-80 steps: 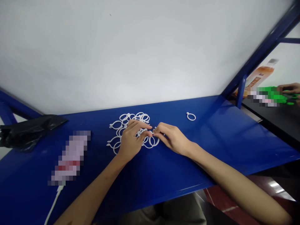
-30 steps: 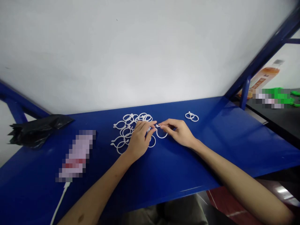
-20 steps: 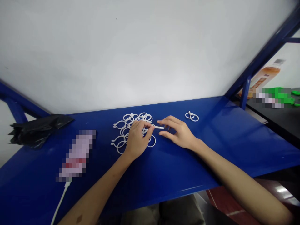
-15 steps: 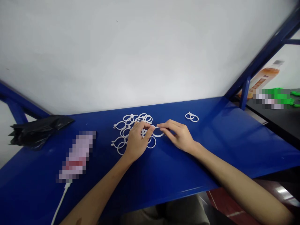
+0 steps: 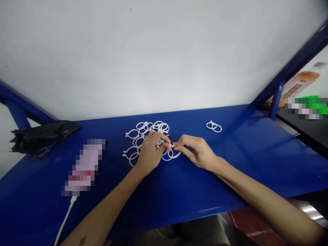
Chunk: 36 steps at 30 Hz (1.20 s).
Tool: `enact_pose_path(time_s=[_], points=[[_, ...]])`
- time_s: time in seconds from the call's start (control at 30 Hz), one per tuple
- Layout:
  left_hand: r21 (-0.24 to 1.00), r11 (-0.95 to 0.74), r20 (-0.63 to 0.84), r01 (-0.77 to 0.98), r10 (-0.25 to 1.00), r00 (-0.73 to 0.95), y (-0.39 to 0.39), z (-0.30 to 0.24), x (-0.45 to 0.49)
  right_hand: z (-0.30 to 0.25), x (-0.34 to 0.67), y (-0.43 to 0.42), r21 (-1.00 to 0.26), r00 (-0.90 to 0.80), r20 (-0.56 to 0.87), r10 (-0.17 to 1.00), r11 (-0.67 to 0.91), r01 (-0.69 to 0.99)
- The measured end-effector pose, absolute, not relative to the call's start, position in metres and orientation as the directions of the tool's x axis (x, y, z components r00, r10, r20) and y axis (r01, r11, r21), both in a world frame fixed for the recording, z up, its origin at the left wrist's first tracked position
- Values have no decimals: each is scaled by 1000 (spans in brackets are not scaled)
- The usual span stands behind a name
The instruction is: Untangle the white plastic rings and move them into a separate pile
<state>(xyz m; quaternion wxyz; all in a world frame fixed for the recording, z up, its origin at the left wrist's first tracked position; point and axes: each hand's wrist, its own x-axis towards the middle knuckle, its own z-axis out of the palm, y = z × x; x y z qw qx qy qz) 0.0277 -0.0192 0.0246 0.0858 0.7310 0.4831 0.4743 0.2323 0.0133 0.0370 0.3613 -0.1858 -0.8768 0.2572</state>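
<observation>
Set-apart rings: two white rings now overlap at the right rear; the earliest frame showed one there.
Worked ring: the held ring hangs below your fingertips at the right edge of the ring pile; moments earlier it was level between your hands.
Left grip: your left hand, over the pile, has thumb and finger nearly together on the ring's upper end.
Right grip: your right hand pinches the same end, thumb and index closed.
Surface: blue table, glossy, against a white wall.
Left side: black bag; pixelated object with a white cable.
Right side, beyond the frame post: bottle and green items by a black surface.
Edges: front edge runs beneath your forearms; wall bounds the rear.
Clearance: widest open room lies right of your right hand, before the two rings.
</observation>
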Motion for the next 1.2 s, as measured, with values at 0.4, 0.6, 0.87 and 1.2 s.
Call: enact_pose_path(time_s=[0.4, 0.6, 0.87, 1.2], points=[[460, -511, 624, 726, 768, 145, -12, 21, 25, 28, 243, 33, -413, -601, 583, 546, 837, 360], [340, -492, 607, 802, 766, 213, -5, 21, 5, 40, 298, 80, -312, -91, 532, 842, 295, 903], [186, -555, 329, 811, 813, 481, -13, 25, -7, 48, 319, 85, -235, 138, 316, 939, -63, 970], [133, -594, 542, 794, 714, 443, -20, 32, 10, 47, 245, 27, -603, -597, 392, 700, 685, 408]])
